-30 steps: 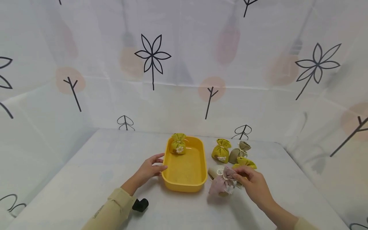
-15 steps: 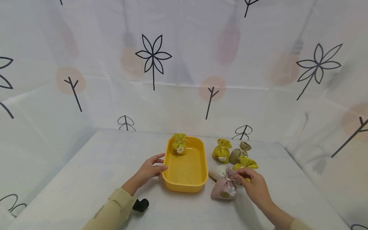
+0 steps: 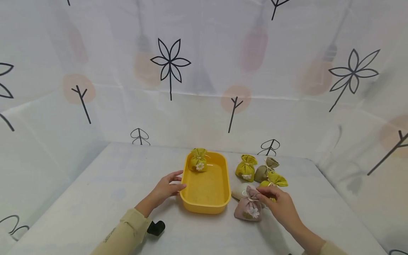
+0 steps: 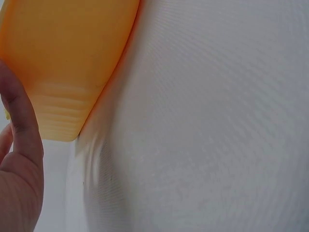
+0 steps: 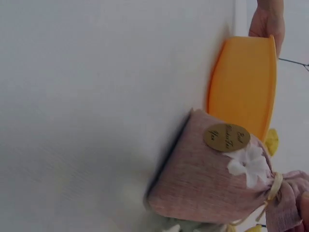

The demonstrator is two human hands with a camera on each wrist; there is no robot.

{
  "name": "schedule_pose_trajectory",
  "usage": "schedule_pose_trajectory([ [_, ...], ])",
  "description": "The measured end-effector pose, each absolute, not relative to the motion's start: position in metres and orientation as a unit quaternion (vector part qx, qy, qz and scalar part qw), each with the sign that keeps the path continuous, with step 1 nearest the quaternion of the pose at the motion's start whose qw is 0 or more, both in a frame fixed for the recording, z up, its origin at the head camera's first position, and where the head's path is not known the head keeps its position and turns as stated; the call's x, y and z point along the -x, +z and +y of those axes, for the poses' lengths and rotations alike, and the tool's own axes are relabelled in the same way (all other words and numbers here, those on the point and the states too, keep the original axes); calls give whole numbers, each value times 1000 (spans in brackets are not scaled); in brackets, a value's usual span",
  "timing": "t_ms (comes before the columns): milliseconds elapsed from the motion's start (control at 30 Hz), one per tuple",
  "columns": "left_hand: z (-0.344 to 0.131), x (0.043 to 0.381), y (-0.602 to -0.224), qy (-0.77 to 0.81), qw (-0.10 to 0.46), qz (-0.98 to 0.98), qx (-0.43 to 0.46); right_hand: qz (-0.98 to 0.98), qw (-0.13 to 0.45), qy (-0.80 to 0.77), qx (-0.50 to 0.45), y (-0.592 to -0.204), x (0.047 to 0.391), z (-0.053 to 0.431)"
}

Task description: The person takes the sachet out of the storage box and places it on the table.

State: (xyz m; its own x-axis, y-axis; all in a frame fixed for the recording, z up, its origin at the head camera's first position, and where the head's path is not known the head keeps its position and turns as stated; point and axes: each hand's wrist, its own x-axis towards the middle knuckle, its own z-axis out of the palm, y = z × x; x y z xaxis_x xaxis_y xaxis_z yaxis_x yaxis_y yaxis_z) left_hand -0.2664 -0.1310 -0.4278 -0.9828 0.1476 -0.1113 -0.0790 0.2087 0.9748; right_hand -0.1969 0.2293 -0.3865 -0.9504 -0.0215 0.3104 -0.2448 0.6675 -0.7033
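A pink cloth drawstring pouch with a white flower and an oval label stands upright at the tray's right. My right hand pinches its gathered top; in the right wrist view the pouch fills the lower part, with fingertips at the frame edge. My left hand holds the left side of a yellow plastic tray, thumb over the rim. In the left wrist view, fingers lie against the tray's outer wall. A yellow-green pouch sits in the tray's far left corner.
Right of the tray stand a yellow-green pouch, an olive-grey pouch and another yellow-green pouch. A pale pouch lies behind the pink one. A black object is near my left sleeve. Patterned white cloth hangs behind the table.
The pink pouch has swung from a tilt to upright and come down slightly onto the table, still in my right hand's pinch. The left hand and tray have stayed in place.
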Motion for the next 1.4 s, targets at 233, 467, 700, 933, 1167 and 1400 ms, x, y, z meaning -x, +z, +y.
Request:
schedule_pose_trajectory([
  [233, -131, 267, -429, 630, 90, 771, -24, -890, 139, 426, -81, -374, 202, 233],
  [467, -130, 267, -428, 630, 90, 771, -24, -878, 138, 452, -80, -362, 205, 226],
  [700, -128, 268, -428, 627, 88, 774, -22, -853, 133, 496, -92, -360, 210, 216],
  [933, -130, 266, -429, 628, 89, 773, -18, -839, 101, 531, -64, -358, 211, 198],
  [1167, -131, 263, -430, 627, 90, 773, -15, -827, 93, 550, -72, -359, 217, 179],
  [1400, -130, 264, -428, 628, 83, 774, -13, -816, 78, 568, -74, -355, 229, 162],
])
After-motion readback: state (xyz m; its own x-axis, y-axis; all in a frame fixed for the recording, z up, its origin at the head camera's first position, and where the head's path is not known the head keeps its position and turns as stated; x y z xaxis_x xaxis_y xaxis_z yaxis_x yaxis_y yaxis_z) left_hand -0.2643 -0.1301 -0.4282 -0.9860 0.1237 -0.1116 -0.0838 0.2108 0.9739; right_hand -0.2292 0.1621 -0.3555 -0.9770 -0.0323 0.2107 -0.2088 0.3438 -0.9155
